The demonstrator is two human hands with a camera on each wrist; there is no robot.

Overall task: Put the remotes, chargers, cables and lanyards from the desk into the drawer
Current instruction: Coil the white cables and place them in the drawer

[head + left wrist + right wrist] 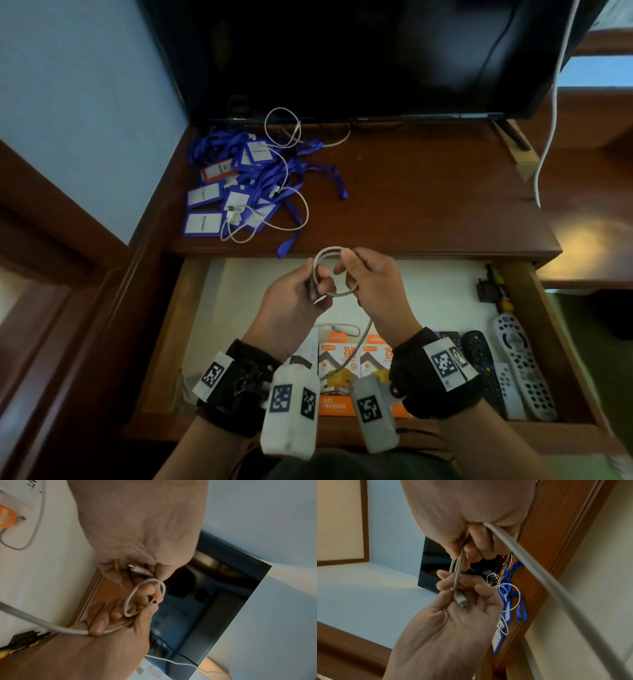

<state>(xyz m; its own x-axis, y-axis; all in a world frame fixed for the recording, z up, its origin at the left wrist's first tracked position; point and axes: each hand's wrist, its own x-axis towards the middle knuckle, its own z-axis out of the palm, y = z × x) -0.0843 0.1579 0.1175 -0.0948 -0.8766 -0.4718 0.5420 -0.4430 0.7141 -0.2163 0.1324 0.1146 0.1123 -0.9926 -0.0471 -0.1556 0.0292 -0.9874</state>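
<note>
- Wrist cameras at 6 o'clock in head view, then both hands just above the open drawer (191,308), winding 1 grey cable (334,270) into a coil.
- Left hand (294,298): fingers curled round the coil, thumb pinning the plug (460,600) end against the palm. Grasping the cable, not released.
- Right hand (373,284): thumb and fingers pinching the top of the loop at about 12 o'clock of the coil; loose tail runs down through this fist toward the charger boxes (342,359) below. Also gripping the cable.
- Doing it well, my read: keep the left hand as the fixed anchor on the plug, let the right feed the tail round in same-size loops, no twisting, and don't let the tail snag the boxes.
- Drawer contents: charger boxes at 6 o'clock, remotes (520,370) at 4 o'clock, small black adapter (488,286) at 2 o'clock.
- Not yet moved, on the desk (428,192) at 11 o'clock: blue lanyards (239,178) with badges, 1 thin white cable (291,205) tangled over them.
- TV (359,58) at 12 o'clock.
</note>
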